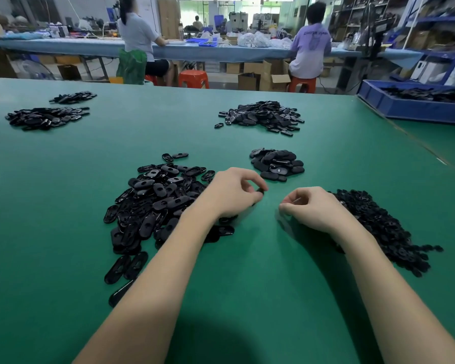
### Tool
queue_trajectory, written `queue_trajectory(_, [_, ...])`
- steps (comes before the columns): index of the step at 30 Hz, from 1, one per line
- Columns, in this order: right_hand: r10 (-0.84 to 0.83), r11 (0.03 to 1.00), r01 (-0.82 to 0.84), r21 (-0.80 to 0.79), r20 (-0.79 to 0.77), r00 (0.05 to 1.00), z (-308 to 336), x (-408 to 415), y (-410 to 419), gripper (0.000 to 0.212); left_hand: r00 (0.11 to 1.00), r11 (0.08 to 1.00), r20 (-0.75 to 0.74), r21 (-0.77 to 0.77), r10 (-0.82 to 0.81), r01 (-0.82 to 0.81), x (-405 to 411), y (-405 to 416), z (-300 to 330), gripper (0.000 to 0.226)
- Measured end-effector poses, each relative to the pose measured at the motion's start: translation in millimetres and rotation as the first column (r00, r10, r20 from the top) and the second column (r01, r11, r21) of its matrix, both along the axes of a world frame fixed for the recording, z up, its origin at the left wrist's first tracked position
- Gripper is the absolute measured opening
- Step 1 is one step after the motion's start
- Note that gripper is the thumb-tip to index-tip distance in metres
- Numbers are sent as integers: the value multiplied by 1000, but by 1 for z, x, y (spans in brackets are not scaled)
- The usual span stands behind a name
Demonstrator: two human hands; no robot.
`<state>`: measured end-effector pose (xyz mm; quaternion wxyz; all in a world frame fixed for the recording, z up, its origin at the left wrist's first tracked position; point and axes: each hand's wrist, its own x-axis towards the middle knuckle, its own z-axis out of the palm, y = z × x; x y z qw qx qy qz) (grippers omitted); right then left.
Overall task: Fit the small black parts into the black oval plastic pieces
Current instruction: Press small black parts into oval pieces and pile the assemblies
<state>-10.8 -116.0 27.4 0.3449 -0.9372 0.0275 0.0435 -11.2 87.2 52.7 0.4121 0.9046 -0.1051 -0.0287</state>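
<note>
Green table (247,285): bare gap between hands, piles flanking.

Glossy black oval pieces (153,200) heaped left on green mat, small black parts (378,224) piled right

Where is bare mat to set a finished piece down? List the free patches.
Free: the green mat between the forearms, and the wide strip between the far-left pile and the oval-piece heap. Crowded: around the left hand, and the right hand beside the small-parts heap.
</note>
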Motion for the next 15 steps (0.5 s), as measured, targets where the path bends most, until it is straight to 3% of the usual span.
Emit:
queue_trajectory(6, [10,997,-7,74,-50,999,16,-4,-25,9,985,964,-170,-266,-20,-26,-12,-35,-12,9])
queue_trajectory(15, [-164,971,153,-182,-48,985,29,-11,-72,10,950,847,-313,-499,20,-182,-11,-44,-16,9])
